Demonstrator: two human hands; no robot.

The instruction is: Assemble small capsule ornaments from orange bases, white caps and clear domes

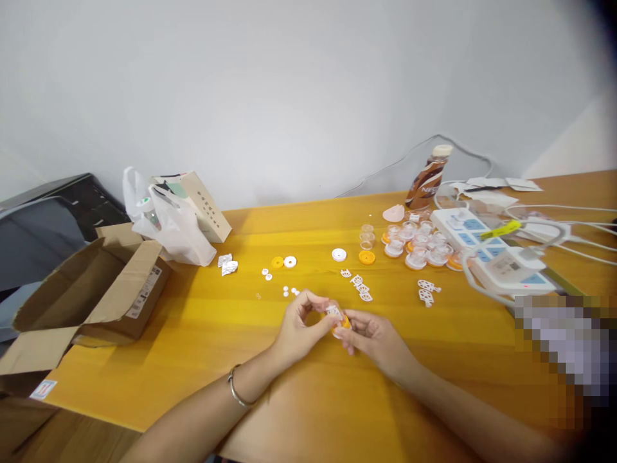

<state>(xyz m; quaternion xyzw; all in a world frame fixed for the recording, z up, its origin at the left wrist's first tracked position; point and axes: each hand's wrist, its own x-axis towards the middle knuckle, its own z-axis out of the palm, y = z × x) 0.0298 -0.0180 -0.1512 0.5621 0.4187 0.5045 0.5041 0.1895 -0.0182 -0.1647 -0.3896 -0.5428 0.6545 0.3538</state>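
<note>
A small clear plastic capsule with an orange and white base (336, 316) is held between both hands above the table. My left hand (299, 326) grips it from the left with thumb and fingers. On the other side, my right hand (376, 339) pinches it near the orange part. A white piece shows on or inside the capsule, its detail partly covered by fingers. Just beyond the hands lie white wheel-patterned plastic pieces (357, 281), a white disc (339, 254) and an orange disc (367, 257). Clear cups (367, 241) stand behind the orange disc.
Several similar orange-and-clear capsules (417, 245) cluster at right, beside a white power strip (491, 251) with cables. A brown drink bottle (428, 180) stands behind. On the left are an open cardboard box (116, 299), a plastic bag (178, 228) and foil packets (228, 265).
</note>
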